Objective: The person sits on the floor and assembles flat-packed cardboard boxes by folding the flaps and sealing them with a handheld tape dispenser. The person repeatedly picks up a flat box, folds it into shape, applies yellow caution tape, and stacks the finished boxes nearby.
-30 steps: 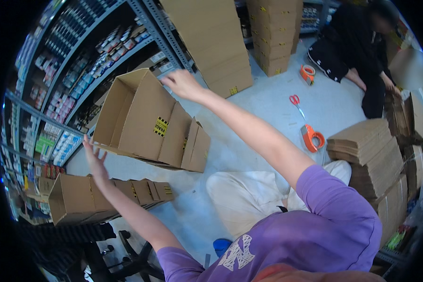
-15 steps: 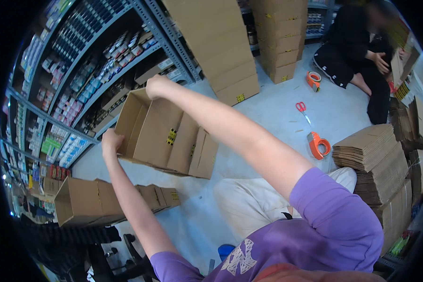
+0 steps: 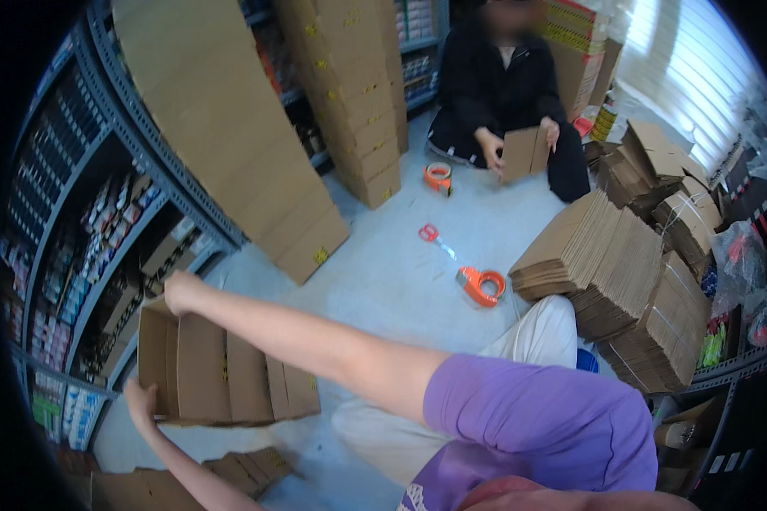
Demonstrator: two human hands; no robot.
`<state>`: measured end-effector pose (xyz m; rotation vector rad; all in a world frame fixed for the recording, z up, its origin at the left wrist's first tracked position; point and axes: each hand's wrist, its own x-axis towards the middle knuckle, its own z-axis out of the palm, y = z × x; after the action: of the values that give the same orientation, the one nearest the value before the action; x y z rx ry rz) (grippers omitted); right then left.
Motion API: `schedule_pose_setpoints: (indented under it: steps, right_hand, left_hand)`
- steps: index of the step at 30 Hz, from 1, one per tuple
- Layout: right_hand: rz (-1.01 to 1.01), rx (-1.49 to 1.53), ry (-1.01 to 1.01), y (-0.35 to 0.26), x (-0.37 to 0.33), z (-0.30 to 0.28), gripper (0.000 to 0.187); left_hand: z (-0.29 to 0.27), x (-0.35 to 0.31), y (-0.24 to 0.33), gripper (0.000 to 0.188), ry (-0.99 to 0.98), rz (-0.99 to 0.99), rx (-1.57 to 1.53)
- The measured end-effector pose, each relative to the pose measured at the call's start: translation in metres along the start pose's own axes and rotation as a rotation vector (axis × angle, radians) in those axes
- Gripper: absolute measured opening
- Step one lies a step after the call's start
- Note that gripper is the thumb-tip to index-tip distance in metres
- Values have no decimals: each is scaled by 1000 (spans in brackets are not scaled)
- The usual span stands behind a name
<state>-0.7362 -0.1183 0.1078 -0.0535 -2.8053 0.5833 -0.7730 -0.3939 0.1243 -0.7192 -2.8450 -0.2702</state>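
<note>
Brown open-flapped cardboard box [image 3: 222, 370] held off the floor at near left, left hand [image 3: 141, 399] gripping its lower edge, right hand [image 3: 183, 292] closed on its top; judged mid-placement, needing steady setting-down beside shelving.

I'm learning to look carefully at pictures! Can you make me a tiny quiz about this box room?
1. True or false: both hands, the left hand and the right hand, touch the open cardboard box.
2. What lies on the floor nearest the red-handled scissors? A) orange tape dispenser B) a blue bucket C) a broom
3. Fill in: the seated person in black holds a flat piece of ____.

Key: 1 true. 2 A, the orange tape dispenser. 3 cardboard.
</note>
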Motion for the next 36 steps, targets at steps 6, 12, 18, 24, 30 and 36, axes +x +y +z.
schedule_pose_setpoints:
  steps: [6, 12, 18, 24, 30, 36]
  right_hand:
    - [31, 9, -76, -4, 4, 9, 29]
    - [1, -24, -81, -6, 16, 23, 28]
    - [39, -8, -61, 23, 11, 21, 28]
    - [150, 531, 242, -5, -87, -33, 50]
    - [235, 305, 446, 196, -281, -63, 38]
    - [1463, -810, 430, 424, -598, -90, 31]
  left_hand:
    - [-5, -13, 12, 31, -9, -42, -28]
    - [-4, -19, 8, 37, 30, -40, 9]
    - [8, -5, 28, 31, -3, -1, -56]
    - [-18, -19, 27, 38, 64, -125, 89]
    - [-63, -90, 93, 46, 843, 191, 51]
    - [-6, -222, 242, 23, 1035, 820, -494]
